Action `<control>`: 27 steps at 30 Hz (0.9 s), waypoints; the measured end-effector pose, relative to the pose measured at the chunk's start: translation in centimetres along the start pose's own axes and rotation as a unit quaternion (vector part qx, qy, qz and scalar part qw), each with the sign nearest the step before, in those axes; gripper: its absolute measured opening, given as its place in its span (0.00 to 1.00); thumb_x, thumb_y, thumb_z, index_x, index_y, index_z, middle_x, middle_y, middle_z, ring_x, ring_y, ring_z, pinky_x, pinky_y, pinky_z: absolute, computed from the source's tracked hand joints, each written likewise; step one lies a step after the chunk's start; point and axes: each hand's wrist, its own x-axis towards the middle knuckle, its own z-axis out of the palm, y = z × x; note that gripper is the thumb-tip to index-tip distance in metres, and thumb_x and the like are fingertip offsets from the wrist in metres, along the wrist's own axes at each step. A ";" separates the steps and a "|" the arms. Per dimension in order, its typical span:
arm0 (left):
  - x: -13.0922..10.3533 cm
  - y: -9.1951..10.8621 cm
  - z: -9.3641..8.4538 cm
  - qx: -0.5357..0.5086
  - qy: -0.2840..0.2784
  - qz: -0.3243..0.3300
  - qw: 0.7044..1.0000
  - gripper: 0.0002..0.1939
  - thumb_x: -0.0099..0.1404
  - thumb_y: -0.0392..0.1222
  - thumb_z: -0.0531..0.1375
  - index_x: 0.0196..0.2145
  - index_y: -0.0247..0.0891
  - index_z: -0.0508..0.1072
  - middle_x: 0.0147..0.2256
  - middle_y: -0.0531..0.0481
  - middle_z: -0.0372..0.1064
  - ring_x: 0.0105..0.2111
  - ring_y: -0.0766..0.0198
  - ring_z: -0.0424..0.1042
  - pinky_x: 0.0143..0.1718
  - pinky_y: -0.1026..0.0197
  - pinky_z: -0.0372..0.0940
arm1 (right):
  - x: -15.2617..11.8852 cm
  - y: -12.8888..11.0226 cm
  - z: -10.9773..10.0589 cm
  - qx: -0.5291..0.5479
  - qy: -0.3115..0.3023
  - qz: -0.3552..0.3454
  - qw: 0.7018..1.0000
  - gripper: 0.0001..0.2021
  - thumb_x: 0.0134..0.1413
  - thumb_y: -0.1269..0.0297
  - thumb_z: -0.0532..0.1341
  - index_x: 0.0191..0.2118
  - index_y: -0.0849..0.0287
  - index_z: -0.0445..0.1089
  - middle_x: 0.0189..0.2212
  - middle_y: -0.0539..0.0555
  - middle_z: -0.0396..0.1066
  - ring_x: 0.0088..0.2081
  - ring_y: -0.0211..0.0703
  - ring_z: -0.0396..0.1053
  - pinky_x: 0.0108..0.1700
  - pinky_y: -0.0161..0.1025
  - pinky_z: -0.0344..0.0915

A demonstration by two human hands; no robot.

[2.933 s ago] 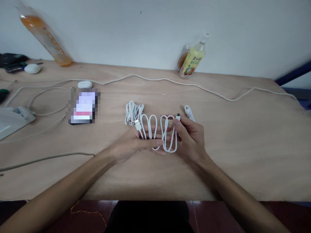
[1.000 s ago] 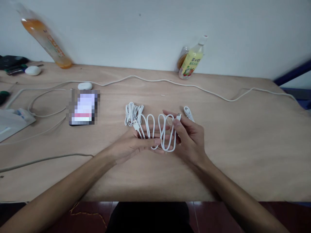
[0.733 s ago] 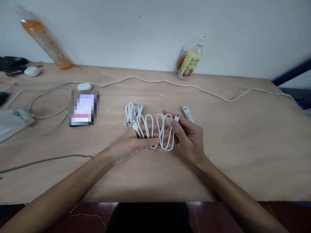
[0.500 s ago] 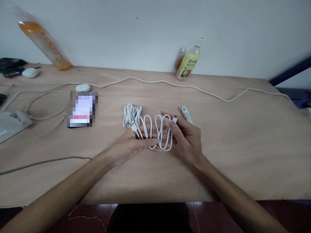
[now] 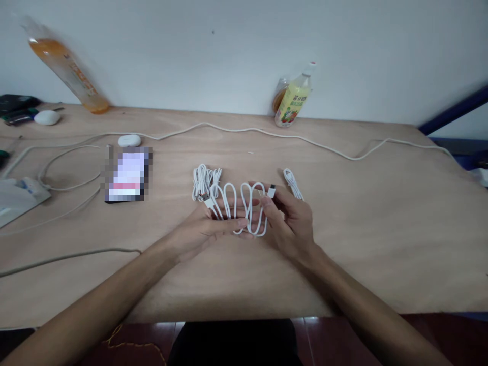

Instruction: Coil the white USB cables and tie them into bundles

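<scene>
A white USB cable (image 5: 231, 187) lies in several loose loops across my fingers, above the table. My left hand (image 5: 206, 223) supports it from below, its thumb pressed over the loops. With thumb and fingers, my right hand (image 5: 292, 218) grips the cable's right end, close to a white plug (image 5: 271, 191). The other end, a USB plug (image 5: 208, 200), sticks out at the left over my left hand. Just behind my left hand rests a pile of bundled white cables (image 5: 202, 180). Another bundled white cable (image 5: 292, 182) lies behind my right hand, partly covered by it.
At left are a phone (image 5: 127, 175) with a blurred screen and a white earbud case (image 5: 129, 141). A long white cord (image 5: 244, 130) runs across the wooden table (image 5: 381, 229). An orange drink bottle (image 5: 68, 71) and a yellow bottle (image 5: 293, 99) stand by the wall.
Both hands keep hold of the looped cable. The plug near my right hand has tilted and dropped slightly. The whole view has shifted a little.
</scene>
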 end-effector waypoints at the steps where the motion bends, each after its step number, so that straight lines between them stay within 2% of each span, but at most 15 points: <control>1: 0.0 0.0 0.0 -0.001 0.004 0.000 1.000 0.18 0.66 0.34 0.74 0.54 0.39 0.84 0.57 0.38 0.82 0.53 0.48 0.82 0.46 0.57 0.76 | 0.0 0.0 0.0 -0.010 0.001 -0.002 1.000 0.14 0.73 0.59 0.60 0.53 0.54 0.82 0.28 0.50 0.77 0.28 0.42 0.72 0.31 0.39 0.69; 6: 0.0 -0.1 -0.1 0.001 0.019 -0.002 1.000 0.20 0.65 0.34 0.74 0.55 0.40 0.84 0.57 0.38 0.82 0.55 0.47 0.82 0.49 0.53 0.77 | 0.1 -0.2 -0.2 -0.050 0.004 -0.023 0.998 0.14 0.72 0.61 0.60 0.50 0.56 0.82 0.25 0.48 0.73 0.26 0.40 0.68 0.30 0.39 0.67; 12: 0.2 -0.4 -0.4 0.001 0.024 -0.005 1.000 0.18 0.64 0.34 0.75 0.52 0.40 0.86 0.58 0.38 0.82 0.55 0.47 0.82 0.51 0.52 0.77 | 0.3 -0.2 -0.1 -0.088 0.006 -0.040 0.995 0.14 0.72 0.63 0.59 0.33 0.55 0.76 0.23 0.47 0.67 0.25 0.38 0.62 0.30 0.38 0.61; 18: 0.2 -0.8 -0.4 0.007 0.035 -0.014 0.999 0.19 0.65 0.36 0.75 0.54 0.39 0.85 0.55 0.39 0.83 0.56 0.48 0.82 0.55 0.52 0.77 | 0.7 -0.1 -0.1 -0.078 -0.026 -0.042 0.996 0.13 0.72 0.63 0.58 0.32 0.54 0.71 0.24 0.46 0.66 0.25 0.38 0.61 0.30 0.38 0.58; 24: 0.1 -0.9 -0.3 -0.011 0.059 -0.015 0.998 0.19 0.62 0.35 0.77 0.51 0.38 0.84 0.49 0.42 0.85 0.52 0.49 0.84 0.56 0.49 0.78 | 0.8 0.4 0.3 -0.081 -0.060 -0.024 0.995 0.18 0.73 0.61 0.57 0.28 0.53 0.59 0.22 0.45 0.62 0.24 0.37 0.57 0.30 0.38 0.53; 27: 0.1 -1.1 -0.4 -0.009 0.065 -0.021 0.998 0.18 0.63 0.35 0.77 0.50 0.37 0.84 0.49 0.41 0.85 0.53 0.48 0.83 0.57 0.49 0.77 | 0.7 0.6 0.4 -0.085 -0.073 -0.022 0.993 0.18 0.73 0.61 0.56 0.28 0.53 0.57 0.22 0.45 0.62 0.24 0.38 0.56 0.30 0.38 0.52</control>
